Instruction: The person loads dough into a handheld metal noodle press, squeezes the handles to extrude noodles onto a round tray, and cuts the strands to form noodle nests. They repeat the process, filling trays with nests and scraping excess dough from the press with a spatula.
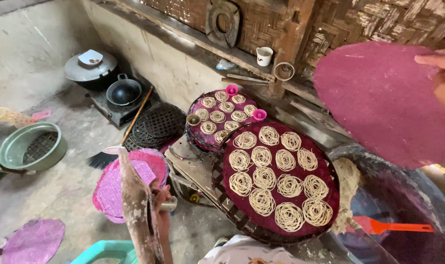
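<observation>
- My right hand (444, 73) is holding up a round magenta cloth mat (383, 100) at the upper right of the view; my fingers (435, 59) are pinching its right edge.
- The mat is hanging tilted in the air, above and to the right of the near round tray (330, 168) and over the large dark basin (418, 195).
- My left hand (161, 203) is gripping a flour-caked wooden press (139, 210), fingers wrapping pressed together around it; a metal cylinder (169, 204) is showing just beside them.
- The near tray is carrying a magenta cloth with coiled noodle nests (264, 178) lying in rows.
- A second tray (217, 115) of nests is sitting behind it, touching its far rim, with two pink cups (259, 115) on it.
- An orange spatula (391, 227) is resting inside the basin beside a lump of pale dough (348, 186).
- A stack of pink mats (110, 188) is lying on the floor (61, 190) behind the press.
</observation>
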